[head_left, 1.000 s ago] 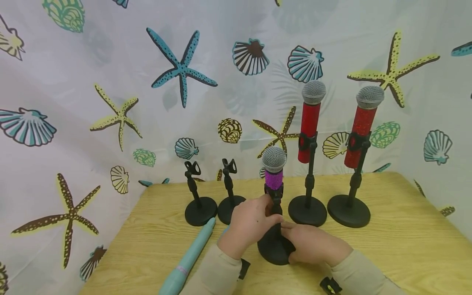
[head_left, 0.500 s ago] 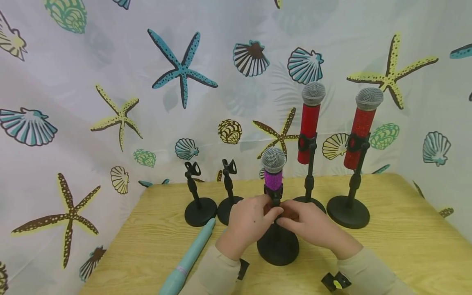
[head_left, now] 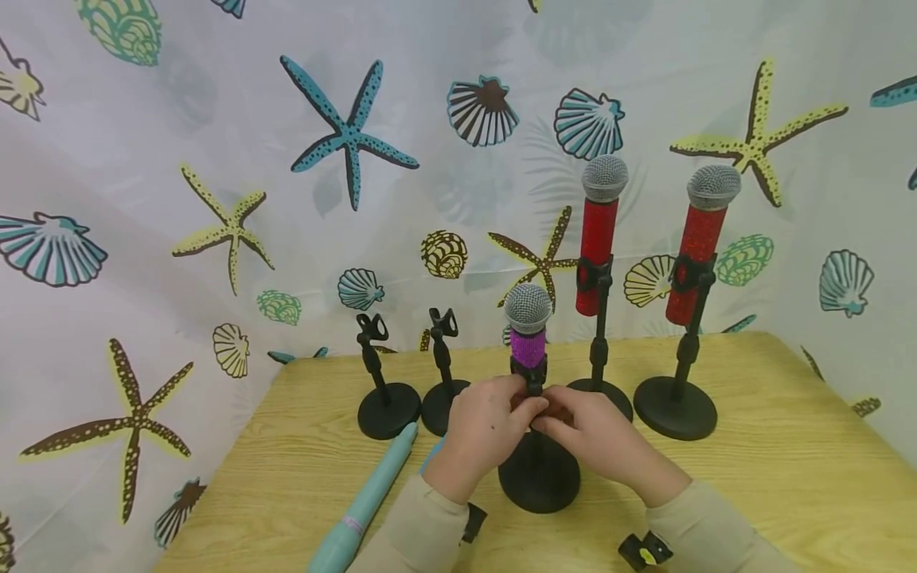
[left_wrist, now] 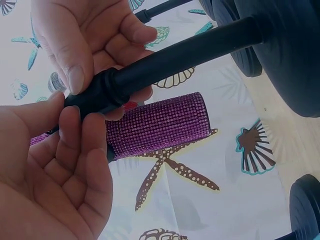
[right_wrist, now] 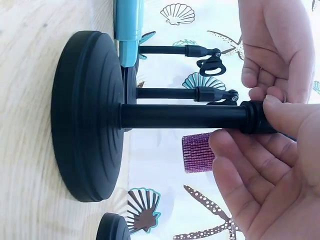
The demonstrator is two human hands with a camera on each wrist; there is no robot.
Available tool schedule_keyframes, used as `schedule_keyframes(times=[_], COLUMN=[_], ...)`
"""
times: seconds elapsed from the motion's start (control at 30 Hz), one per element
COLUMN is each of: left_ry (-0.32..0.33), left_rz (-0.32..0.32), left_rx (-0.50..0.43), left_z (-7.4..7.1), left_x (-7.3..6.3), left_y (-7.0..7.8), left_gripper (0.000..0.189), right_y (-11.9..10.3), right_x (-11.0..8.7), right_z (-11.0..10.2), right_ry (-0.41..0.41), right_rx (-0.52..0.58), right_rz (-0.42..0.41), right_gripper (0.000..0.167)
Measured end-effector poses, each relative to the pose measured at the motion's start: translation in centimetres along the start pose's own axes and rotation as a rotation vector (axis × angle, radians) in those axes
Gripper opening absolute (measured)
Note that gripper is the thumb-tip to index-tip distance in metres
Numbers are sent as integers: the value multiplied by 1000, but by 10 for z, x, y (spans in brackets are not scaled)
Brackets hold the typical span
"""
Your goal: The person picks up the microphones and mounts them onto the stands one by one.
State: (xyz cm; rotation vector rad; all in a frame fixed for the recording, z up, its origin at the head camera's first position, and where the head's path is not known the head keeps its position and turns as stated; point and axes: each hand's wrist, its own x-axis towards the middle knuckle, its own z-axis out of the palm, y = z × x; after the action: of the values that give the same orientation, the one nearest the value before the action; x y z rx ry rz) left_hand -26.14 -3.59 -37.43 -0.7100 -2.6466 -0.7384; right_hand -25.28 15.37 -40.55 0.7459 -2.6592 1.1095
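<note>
A microphone (head_left: 528,309) with a silver mesh head and a sparkly purple body sits in the clip of a short black stand (head_left: 539,477). My left hand (head_left: 483,430) grips the collar at the top of this stand's pole. From the other side my right hand (head_left: 602,436) pinches the same collar, its thumb and fingertips close to the left ones. In the left wrist view the purple microphone body (left_wrist: 160,125) shows behind the pole, and both thumbs lie on the collar. The right wrist view shows the round stand base (right_wrist: 87,117) flat on the table.
Two red microphones (head_left: 598,231) (head_left: 704,239) stand in taller stands behind to the right. Two stands with bare clips (head_left: 387,406) (head_left: 444,390) are at the back left. A teal wand-shaped object (head_left: 365,501) lies on the wooden table (head_left: 272,477), left of my left arm.
My right hand has risen from the stand's base to the collar, beside my left hand, and then stayed there. The left hand keeps its grip at the collar.
</note>
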Motion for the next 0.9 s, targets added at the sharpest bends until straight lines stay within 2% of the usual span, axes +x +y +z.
schedule_keyframes(times=[0.23, 0.47, 0.63, 0.77, 0.9], left_ry=[96, 144, 211, 271, 291], left_rz=[-4, -31, -12, 7, 32], left_rx=[-106, -210, -251, -266, -264], left_z=[-8, -19, -28, -28, -28], left_x=[6, 11, 17, 21, 23], left_y=[5, 14, 19, 21, 22], left_gripper=[19, 16, 15, 14, 13], right_y=[3, 5, 4, 2, 2], right_x=[3, 1, 1, 2, 3], right_z=[0, 1, 2, 6, 8], right_ry=[-11, -27, -14, -4, 15], right_rx=[20, 48, 63, 71, 72], right_rz=[23, 36, 47, 80, 105], right_gripper=[19, 19, 18, 20, 23])
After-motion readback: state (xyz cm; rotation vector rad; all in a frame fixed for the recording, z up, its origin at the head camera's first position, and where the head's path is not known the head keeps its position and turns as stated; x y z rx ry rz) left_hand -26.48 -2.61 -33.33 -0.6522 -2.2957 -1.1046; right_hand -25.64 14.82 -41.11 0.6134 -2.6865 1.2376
